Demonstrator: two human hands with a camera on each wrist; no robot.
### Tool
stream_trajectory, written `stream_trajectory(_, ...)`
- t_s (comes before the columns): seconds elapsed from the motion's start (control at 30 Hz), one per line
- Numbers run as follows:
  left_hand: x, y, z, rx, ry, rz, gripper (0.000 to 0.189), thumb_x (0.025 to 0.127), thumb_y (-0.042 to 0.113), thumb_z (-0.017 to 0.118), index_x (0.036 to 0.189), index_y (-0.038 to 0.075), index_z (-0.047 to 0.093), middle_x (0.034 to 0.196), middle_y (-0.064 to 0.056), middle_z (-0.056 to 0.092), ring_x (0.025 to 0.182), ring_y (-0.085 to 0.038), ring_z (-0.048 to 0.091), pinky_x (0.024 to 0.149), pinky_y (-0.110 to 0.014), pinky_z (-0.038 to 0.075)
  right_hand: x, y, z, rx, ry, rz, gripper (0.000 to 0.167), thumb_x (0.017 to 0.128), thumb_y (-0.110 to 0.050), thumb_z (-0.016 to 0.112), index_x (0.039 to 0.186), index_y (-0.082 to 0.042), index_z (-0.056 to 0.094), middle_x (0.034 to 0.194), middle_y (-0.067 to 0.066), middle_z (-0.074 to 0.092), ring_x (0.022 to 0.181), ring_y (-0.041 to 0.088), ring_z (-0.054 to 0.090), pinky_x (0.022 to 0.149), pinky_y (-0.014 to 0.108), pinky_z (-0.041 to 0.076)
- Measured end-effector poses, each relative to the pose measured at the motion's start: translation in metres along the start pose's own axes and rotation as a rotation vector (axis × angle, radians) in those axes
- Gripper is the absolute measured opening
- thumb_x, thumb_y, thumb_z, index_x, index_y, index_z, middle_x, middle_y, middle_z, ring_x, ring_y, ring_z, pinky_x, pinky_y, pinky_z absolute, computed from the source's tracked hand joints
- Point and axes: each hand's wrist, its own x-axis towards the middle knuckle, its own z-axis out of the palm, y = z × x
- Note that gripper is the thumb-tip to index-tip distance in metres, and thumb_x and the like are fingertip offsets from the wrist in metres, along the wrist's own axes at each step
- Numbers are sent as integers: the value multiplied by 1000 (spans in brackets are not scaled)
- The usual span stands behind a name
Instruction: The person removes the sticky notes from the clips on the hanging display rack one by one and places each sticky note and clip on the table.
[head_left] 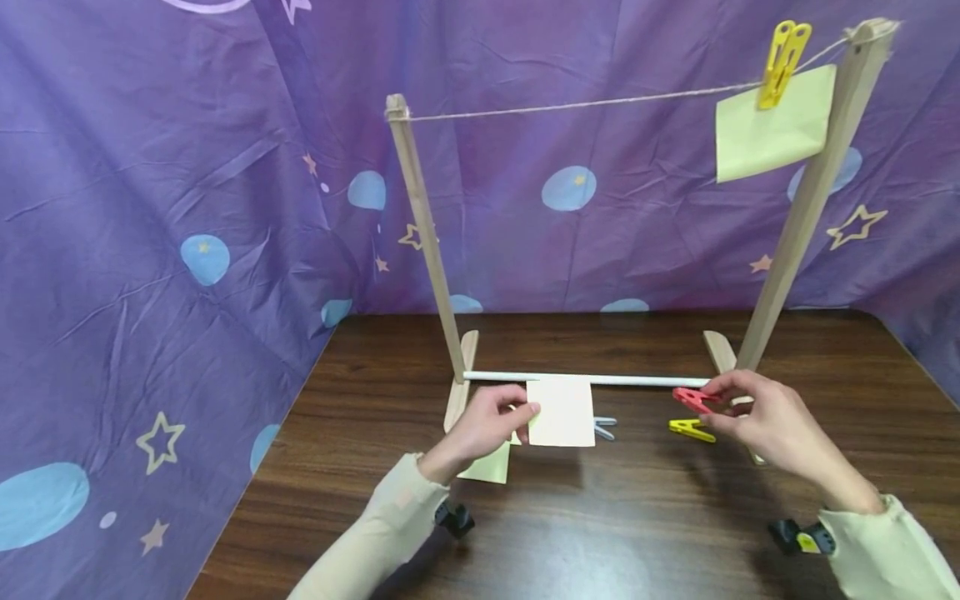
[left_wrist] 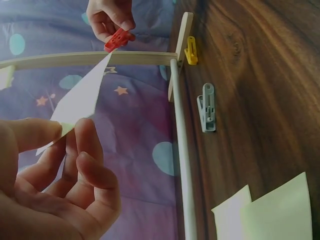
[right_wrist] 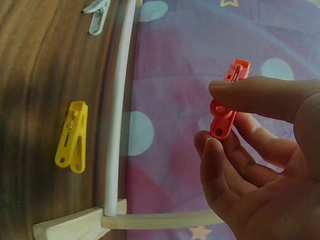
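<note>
Both hands are in use above the counter: the left hand (head_left: 487, 425) pinches a pale square sheet (head_left: 561, 412) between thumb and fingers, and the right hand (head_left: 772, 425) pinches a red clothespin (head_left: 692, 400) by its handle end, with the sheet and the clothespin apart from each other. Behind everything hangs a purple cloth (head_left: 495, 200) printed with stars and blue spots. Below it spreads the dark wood-grain counter (head_left: 600, 508). On that stand two wooden posts, the left post (head_left: 426, 225) and the right post (head_left: 810, 217), each on a wooden foot. A white rod (head_left: 645, 381) joins them low down, and a thin string (head_left: 555, 107) runs between their tops. Close to the right post, a yellow-green sheet (head_left: 795, 137) hangs from the string under a yellow clothespin (head_left: 783, 62). More pale sheets (head_left: 487, 467) lie overlapping on the counter, partly hidden by the left hand in the head view. Smallest are the loose clothespins in front of the rod: a pale blue-grey clothespin (head_left: 604, 427) showing just beside the held sheet, and a second yellow clothespin (head_left: 692, 430) lying near the right post's foot, below the red one.
</note>
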Motion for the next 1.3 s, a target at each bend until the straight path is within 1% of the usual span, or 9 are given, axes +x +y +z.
stream_trajectory(0.17,0,-5,4,-26,-3,-12,13,91,6,62,94,-7,59,78,-28,65,50,-4,56,46,-17,32,-3,5,6,-13,19,-26,28,69,-4,82,92,-8,67,86,9,69,73,-10,56,61,9,48)
stream_trajectory(0.27,0,-9,6,-31,-1,-22,21,90,4,63,106,-7,56,85,-28,67,51,-7,57,46,-17,34,-4,8,10,-20,19,-45,27,69,-4,82,91,-10,67,85,8,69,73,-11,55,60,10,47)
stream_trajectory(0.47,-2,-15,9,17,-12,-24,35,88,6,65,120,-3,53,84,-24,69,60,-40,64,50,-18,40,-10,14,20,-28,-27,-38,27,68,-6,83,89,-11,67,81,5,68,67,-7,57,57,17,46)
stream_trajectory(0.53,-2,-17,11,16,-23,-27,36,88,5,64,122,-1,52,83,-24,68,64,-45,64,50,-18,40,-12,15,23,-35,-54,-24,27,68,-6,83,89,-11,66,81,4,69,66,-7,57,57,19,45)
stream_trajectory(0.7,-3,-21,16,-4,-51,-31,38,89,2,63,124,2,51,80,-24,66,58,-36,63,46,-17,35,-16,18,28,-33,-126,19,28,69,-7,83,90,-9,65,78,1,69,64,-8,55,58,21,44)
stream_trajectory(0.8,-4,-23,18,10,-59,-29,38,89,2,62,125,5,51,78,-21,67,59,-36,63,48,-18,38,-18,21,32,-38,-156,33,28,68,-8,83,89,-8,65,77,0,68,65,-8,54,59,21,44)
stream_trajectory(0.93,-5,-26,20,67,-62,-27,37,89,4,63,124,9,52,77,-16,68,64,-44,65,46,-18,38,-21,25,35,-47,-194,51,30,66,-10,84,88,-9,65,76,-1,68,65,-7,54,59,21,43)
stream_trajectory(1.03,-6,-28,21,140,-56,-32,36,89,6,63,124,8,52,76,-11,68,62,-41,65,42,-18,37,-24,27,38,-44,-223,70,30,66,-11,84,89,-8,65,74,-1,68,64,-5,54,59,22,41)
stream_trajectory(1.3,-7,-34,25,334,-33,-14,35,89,8,66,122,6,53,73,-3,67,45,-4,52,50,-18,42,-29,30,43,-52,-261,95,28,66,-7,81,89,-7,65,69,-4,65,61,-3,52,57,22,38)
